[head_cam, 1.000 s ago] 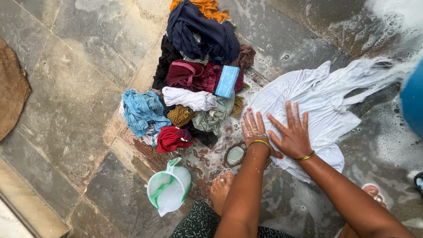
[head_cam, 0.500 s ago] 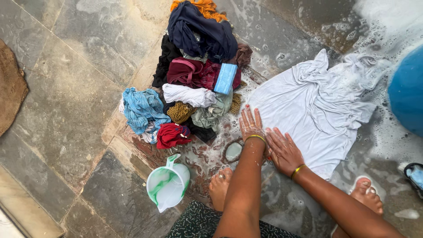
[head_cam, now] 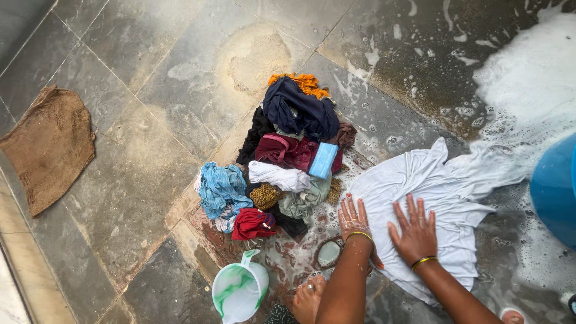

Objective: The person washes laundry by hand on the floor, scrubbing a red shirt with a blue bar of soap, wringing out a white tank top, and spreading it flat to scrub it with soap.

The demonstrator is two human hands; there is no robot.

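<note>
Pressing both palms flat, you lean over a wet white garment spread on the soapy stone floor, right of centre in the scene. Your left hand lies at the cloth's left edge, fingers spread and straight, a gold bangle at the wrist. Your right hand rests just beside it, further onto the fabric, fingers likewise fanned out and gripping nothing, with a second bangle at its wrist.

Left of the garment, a heap of coloured laundry sits on the floor: a dark blue piece at the far end with orange cloth behind it, maroon and white pieces in the middle, a light blue cloth on the left side and a red one nearest you. A pale blue block lies on top of the heap. A white-and-green plastic jug stands near you, below the pile. Your bare foot shows beside the left forearm. Foam covers the floor at far right, where a blue tub enters the scene. A brown sack mat lies well apart at far left.
</note>
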